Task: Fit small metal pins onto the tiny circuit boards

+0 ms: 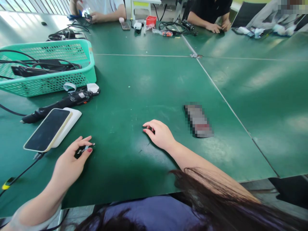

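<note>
My left hand (72, 160) pinches a small metal piece (93, 144) between thumb and fingertips, just above the table. Its exact kind is too small to make out, and the fingers hide part of it. Close by on the left, a phone (48, 130) in a pale case leans over a white flat block (70, 123). My right hand (161, 133) rests on the green table (125, 166), fingers loosely curled, thumb and index finger apart, and I see nothing in it. A dark flat object (198, 122), blurred out, lies to the right of that hand.
A turquoise basket (90, 75) with black cables and devices stands at the left. Before it lies a black corded power tool (64, 101). At the far side are a red box (151, 21), coiled cables (170, 27) and several people's hands. Seams cross the tabletop.
</note>
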The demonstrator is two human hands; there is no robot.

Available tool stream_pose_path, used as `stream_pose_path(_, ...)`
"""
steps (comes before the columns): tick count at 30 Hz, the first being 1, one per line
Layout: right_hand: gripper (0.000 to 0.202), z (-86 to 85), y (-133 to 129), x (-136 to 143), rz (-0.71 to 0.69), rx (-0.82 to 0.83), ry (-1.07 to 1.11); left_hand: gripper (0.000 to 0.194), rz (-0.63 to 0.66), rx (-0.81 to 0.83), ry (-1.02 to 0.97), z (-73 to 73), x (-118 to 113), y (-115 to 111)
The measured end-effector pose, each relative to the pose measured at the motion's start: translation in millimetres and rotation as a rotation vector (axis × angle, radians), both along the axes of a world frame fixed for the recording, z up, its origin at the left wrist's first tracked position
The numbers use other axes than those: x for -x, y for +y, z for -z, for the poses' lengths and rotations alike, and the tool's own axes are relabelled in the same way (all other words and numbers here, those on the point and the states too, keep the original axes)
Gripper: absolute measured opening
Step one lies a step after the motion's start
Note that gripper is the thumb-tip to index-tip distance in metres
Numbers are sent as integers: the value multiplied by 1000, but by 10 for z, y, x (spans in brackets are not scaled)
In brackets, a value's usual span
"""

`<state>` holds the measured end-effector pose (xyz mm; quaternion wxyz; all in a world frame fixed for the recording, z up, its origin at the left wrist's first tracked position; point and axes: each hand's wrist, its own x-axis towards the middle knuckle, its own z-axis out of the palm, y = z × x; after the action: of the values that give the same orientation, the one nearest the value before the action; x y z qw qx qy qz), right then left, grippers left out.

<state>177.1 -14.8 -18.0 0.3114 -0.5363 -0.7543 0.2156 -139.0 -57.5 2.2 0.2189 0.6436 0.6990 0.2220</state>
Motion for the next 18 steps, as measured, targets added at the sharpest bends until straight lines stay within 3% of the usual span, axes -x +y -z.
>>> stream_pose_path(4, 15, 9, 2, 8, -17, -2, -11, 10, -15, 8, -201, 59, -341, 165)
stream_pose_path(9, 15, 8, 11, 7, -27, -3, -30, 10, 70, 0, -492, 41, -1005, 461)
stream_pose_path(12, 19, 5, 11, 5, -48, -13, -46, 10, 152, 86, -807, 13, -1349, 565)
stream_pose_path(15, 36, 18, 3, 20, -70, -31, -86, 15, 119, 170, -1121, -11, -1502, 586)
stream_pose_path(18, 48, 50, 6, 48, -75, -46, -141, 19, 32, 204, -1297, 0, -1462, 570)
